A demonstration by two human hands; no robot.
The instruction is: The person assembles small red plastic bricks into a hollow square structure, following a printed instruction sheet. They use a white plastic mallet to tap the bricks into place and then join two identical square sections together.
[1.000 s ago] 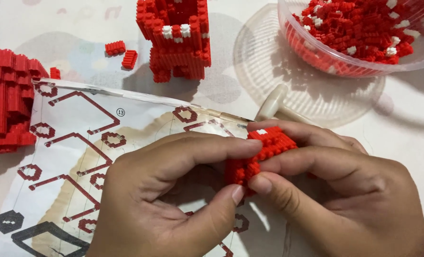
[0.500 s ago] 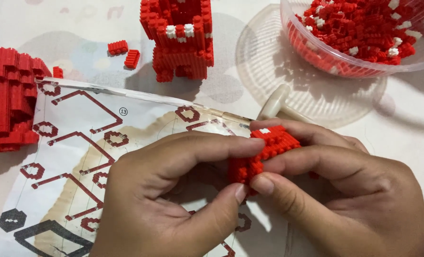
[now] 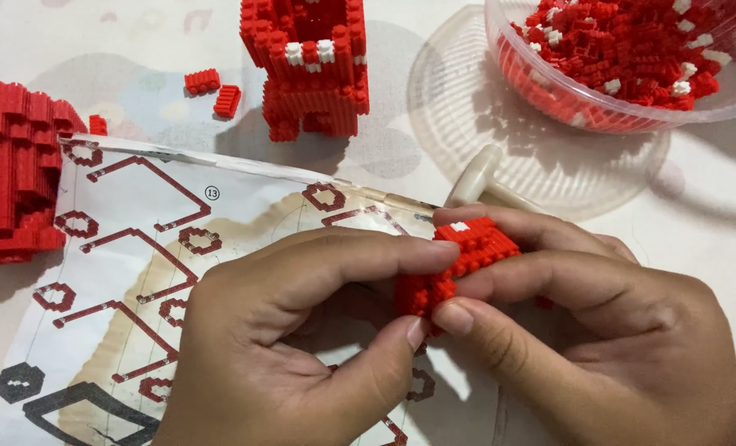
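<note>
Both of my hands pinch a small red assembly of tiny building bricks point(image 3: 459, 264) with one white brick on top. My left hand point(image 3: 302, 330) holds it from the left with forefinger above and thumb below. My right hand point(image 3: 599, 330) grips it from the right, its fingers wrapped over and under the piece. The hands hover over a paper instruction sheet point(image 3: 137, 248) printed with red and black outlines. Part of the assembly is hidden behind my fingers.
A red and white brick tower point(image 3: 310, 66) stands at the back. A large stepped red build point(image 3: 13, 173) lies at the left edge. A clear bowl point(image 3: 616, 107) of loose red and white bricks rests on a clear lid point(image 3: 484, 107). Two small red pieces point(image 3: 215, 89) lie near the tower.
Almost nothing differs: my hands and the small red assembly stay in place, with only a slight shift of the view.
</note>
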